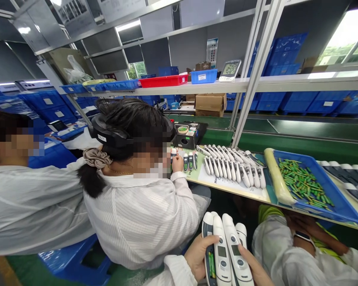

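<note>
Head view: at the bottom of the frame, right of centre, the person's two hands share a bundle of at least four white handheld devices (pixel 222 241). The left hand (pixel 197 254) is partly closed around the bundle's left side, thumb laid across the front; the right hand (pixel 254 267) has its thumb against the right side, its remaining fingers hidden. The leftmost held unit (pixel 209 260) presents an uncovered compartment with green batteries seated in it; two units beside it show screens and buttons, so their compartments cannot be checked. At centre, a co-worker's hand (pixel 177 163) is at a device beside several bench units (pixel 191 161) whose green batteries are likewise exposed. To their right, two rows of devices (pixel 233 170) lie on the bench; battery fitment there is not verifiable. The blue tray (pixel 350 214), at right, contains many loose batteries (pixel 304 182). Further dark-and-white devices (pixel 350 176) line the right edge. Assessment: battery insertion appears done on the units showing green, covering appears outstanding on those, and overall completion cannot be established.
</note>
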Demonstrator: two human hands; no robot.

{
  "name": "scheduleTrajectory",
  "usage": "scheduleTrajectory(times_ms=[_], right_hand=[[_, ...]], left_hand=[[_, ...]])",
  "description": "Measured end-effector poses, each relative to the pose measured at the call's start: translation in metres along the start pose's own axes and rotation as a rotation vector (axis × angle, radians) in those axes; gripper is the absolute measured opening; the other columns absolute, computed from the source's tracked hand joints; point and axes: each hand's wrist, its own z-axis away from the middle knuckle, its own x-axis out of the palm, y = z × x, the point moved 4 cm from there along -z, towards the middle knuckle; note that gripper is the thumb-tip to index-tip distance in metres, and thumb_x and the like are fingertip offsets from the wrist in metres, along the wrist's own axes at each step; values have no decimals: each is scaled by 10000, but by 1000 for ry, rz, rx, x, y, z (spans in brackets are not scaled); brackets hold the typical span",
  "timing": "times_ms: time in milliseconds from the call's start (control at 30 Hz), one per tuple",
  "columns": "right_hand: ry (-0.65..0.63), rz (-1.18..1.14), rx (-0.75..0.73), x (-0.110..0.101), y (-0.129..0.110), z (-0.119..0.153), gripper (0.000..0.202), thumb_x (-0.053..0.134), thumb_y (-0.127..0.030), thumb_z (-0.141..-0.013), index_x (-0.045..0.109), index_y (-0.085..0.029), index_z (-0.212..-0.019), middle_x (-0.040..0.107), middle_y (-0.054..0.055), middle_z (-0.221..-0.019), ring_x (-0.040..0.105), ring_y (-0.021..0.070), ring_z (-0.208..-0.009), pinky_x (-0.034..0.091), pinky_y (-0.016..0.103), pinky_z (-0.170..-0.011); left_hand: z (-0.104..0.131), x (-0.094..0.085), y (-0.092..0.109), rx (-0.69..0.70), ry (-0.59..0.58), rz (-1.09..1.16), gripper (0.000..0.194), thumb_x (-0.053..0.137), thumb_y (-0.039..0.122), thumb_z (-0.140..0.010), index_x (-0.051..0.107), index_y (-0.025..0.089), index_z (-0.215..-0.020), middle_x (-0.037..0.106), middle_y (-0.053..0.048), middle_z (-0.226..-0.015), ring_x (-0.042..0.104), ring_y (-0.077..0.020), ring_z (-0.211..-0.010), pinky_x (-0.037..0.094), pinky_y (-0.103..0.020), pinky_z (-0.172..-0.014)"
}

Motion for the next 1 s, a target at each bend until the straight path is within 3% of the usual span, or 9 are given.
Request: scheduleTrajectory(times_ms=[167, 367, 700, 867, 1000], right_hand=[[-54, -25, 41, 13, -6, 0, 696, 777, -402, -644, 529, -140, -1239, 712, 137, -1049, 654, 298, -986, 417, 468, -985], [-41, -80, 54, 26, -6, 9, 437, 770, -391, -654, 661, -118, -978, 742, 124, -924, 680, 268, -898, 465, 411, -924], [-30, -56, 56, 17, 4, 14, 566, 793, -330, -623, 622, -163, -1136, 740, 95, -969, 631, 298, -1040, 413, 448, -995], [-2, -133, 119, 8, 15, 14, 362, 770, -408, -612, 718, -177, -886, 748, 104, -913, 656, 310, -983, 406, 462, -1009], [21, -173, 134, -1, 22, 4, 308, 810, -445, -471, 728, -254, -699, 759, 43, -829, 661, 345, -956, 447, 469, -954]], left_hand=[[1, 3, 5, 15, 3, 13, 363, 681, 157, -670, 562, 112, -1009, 707, -119, -884, 674, -259, -864, 482, -388, -871], [6, 6, 11, 77, 26, -67, 383, 694, 136, -643, 573, 108, -1006, 706, -111, -900, 662, -251, -886, 476, -387, -891], [17, 7, 7, 109, 50, -139, 436, 688, 130, -627, 567, 120, -1046, 693, -108, -945, 645, -265, -948, 457, -404, -926], [24, 12, 6, 120, 54, -208, 431, 647, 91, -630, 577, 122, -1054, 670, -108, -1021, 626, -249, -982, 440, -385, -946], [22, 10, 3, 107, 46, -219, 466, 636, 81, -623, 561, 121, -1081, 666, -115, -1010, 626, -256, -972, 447, -391, -930]])
